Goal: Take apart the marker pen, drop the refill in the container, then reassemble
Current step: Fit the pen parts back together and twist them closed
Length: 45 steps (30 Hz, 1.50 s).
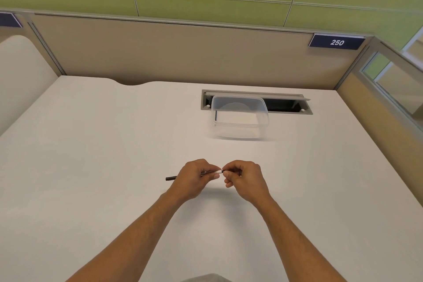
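A thin marker pen (pixel 218 171) is held level above the white desk, between both hands. Its dark end sticks out to the left of my left hand (pixel 194 178), and a short white section shows in the gap between the hands. My left hand is closed around the pen's body. My right hand (pixel 243 178) pinches the pen's right end, most of which its fingers hide. A clear plastic container (pixel 239 130) stands open farther back on the desk, right of centre, apart from both hands.
The white desk (pixel 91 167) is walled by beige partitions at the back and on both sides. A recessed cable tray (pixel 286 105) with a raised flap lies just behind the container. A dark label reading 250 (pixel 336 42) hangs on the back partition.
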### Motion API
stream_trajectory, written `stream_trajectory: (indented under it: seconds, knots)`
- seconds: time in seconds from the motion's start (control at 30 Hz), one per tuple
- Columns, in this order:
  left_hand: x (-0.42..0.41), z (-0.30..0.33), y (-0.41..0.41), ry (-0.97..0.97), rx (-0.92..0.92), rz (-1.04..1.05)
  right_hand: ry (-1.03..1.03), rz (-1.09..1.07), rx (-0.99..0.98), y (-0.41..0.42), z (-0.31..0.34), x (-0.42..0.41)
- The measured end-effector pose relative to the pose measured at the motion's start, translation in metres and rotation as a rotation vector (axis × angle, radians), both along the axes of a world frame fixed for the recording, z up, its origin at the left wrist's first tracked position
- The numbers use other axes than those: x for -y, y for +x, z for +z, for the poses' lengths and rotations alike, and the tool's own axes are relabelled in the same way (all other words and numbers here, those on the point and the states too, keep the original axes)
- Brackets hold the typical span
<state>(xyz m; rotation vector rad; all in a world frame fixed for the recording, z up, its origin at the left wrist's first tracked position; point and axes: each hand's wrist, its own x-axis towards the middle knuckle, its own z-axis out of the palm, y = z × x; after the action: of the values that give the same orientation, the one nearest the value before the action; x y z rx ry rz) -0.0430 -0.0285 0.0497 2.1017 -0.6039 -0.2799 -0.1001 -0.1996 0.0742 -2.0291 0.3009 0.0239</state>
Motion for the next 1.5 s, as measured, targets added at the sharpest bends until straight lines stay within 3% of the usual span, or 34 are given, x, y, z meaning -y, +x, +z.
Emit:
stream_trajectory:
  seconds: [0.57, 1.1, 1.5]
  knots:
    - [0.004, 0.008, -0.001, 0.138, 0.156, 0.053, 0.029, -0.063, -0.002, 0.003, -0.005, -0.004]
    - [0.009, 0.004, -0.007, 0.215, 0.3, -0.012, 0.125, -0.069, -0.129, -0.002, -0.015, -0.001]
    - [0.011, -0.006, -0.013, 0.237, 0.504, -0.125, 0.491, -0.156, -0.362, -0.007, -0.021, 0.003]
